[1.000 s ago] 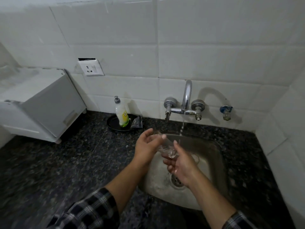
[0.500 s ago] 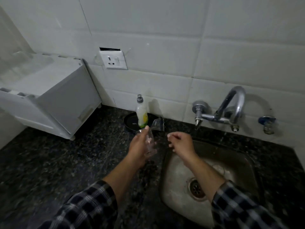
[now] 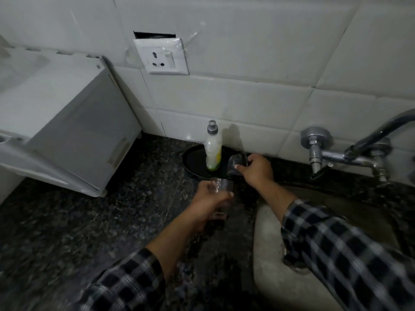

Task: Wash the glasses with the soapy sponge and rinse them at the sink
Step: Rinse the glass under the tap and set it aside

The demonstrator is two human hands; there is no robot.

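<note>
With left hand (image 3: pixel 208 204) gripping one upright glass (image 3: pixel 221 184) over the counter (image 3: pixel 89 232) and right hand (image 3: pixel 257 169) clutching a second glass (image 3: pixel 238 161) at 1 o'clock of it by the soap bottle (image 3: pixel 213 151), guard against wet-finger slippage and glass-on-glass knocks, likely to chip rims.

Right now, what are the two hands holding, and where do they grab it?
The left hand grips a clear drinking glass round its middle. The right hand holds a second clear glass by its side, near the black round plate.
</note>
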